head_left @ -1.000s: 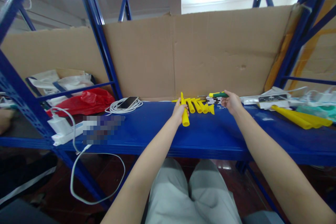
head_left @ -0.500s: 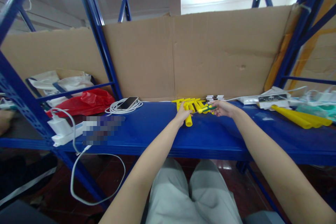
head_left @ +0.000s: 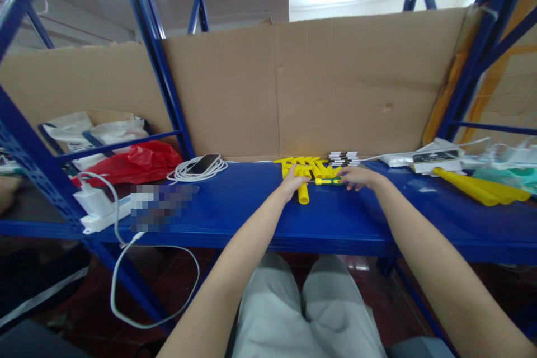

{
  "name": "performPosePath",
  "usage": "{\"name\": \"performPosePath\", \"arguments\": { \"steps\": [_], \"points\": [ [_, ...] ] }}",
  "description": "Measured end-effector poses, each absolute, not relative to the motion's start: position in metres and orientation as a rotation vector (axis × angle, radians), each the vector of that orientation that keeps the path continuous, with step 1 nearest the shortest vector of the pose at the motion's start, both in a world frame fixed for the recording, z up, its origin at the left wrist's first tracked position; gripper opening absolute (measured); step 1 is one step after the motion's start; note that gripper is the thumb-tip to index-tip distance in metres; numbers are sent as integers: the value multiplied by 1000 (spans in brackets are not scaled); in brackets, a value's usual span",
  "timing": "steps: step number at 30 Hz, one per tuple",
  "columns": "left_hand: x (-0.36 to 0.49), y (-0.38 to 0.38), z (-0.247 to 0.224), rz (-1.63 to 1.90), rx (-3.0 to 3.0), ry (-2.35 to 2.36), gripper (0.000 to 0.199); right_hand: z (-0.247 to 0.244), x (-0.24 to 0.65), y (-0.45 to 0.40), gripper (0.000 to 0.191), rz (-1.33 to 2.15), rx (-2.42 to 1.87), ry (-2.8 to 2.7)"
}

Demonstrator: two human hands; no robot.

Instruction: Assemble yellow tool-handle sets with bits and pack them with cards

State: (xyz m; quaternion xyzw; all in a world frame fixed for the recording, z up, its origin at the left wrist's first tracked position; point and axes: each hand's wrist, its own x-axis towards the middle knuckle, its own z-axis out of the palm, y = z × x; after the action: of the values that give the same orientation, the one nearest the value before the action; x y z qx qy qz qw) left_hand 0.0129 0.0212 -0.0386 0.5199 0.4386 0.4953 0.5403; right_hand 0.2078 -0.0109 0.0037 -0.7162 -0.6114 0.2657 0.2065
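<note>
My left hand (head_left: 290, 183) is closed round a yellow tube-shaped piece (head_left: 303, 194), whose open round end points toward me. A green and yellow screwdriver (head_left: 328, 182) lies level beside it, its thin shaft pointing left to that piece. My right hand (head_left: 356, 177) has its fingertips on the handle's right end. Several more yellow pieces (head_left: 319, 168) lie together just behind both hands. Behind my right hand sits a small stack of white and black items (head_left: 343, 158).
A phone (head_left: 204, 164) rests on a coiled white cable (head_left: 197, 177) to the left. Farther left are a red bag (head_left: 138, 162) and a power strip (head_left: 100, 220). Yellow cones (head_left: 478, 187) and white packages (head_left: 436, 160) lie right. Cardboard (head_left: 335, 84) stands behind the blue shelf (head_left: 235, 207).
The screwdriver has gone from tilted up at the right to level and slightly lower. My right hand has lowered a little with it. My left hand stays on the yellow piece.
</note>
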Motion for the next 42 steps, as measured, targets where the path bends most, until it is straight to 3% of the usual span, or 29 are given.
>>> {"name": "performPosePath", "arguments": {
  "steps": [6,18,28,42],
  "points": [
    [11,28,-43,1182,1321,1104,90,3,219,-1,36,497,-2086,-1756],
    [2,7,-26,1117,1814,1596,43,-11,231,50,44,-209,-2063,-1716],
    [4,-6,-20,1096,2068,1713,35,-8,251,90,45,-58,-2200,-1608],
    [4,-7,-19,1118,2067,1688,29,-13,256,86,29,-63,-2170,-1487]
  ]
}}
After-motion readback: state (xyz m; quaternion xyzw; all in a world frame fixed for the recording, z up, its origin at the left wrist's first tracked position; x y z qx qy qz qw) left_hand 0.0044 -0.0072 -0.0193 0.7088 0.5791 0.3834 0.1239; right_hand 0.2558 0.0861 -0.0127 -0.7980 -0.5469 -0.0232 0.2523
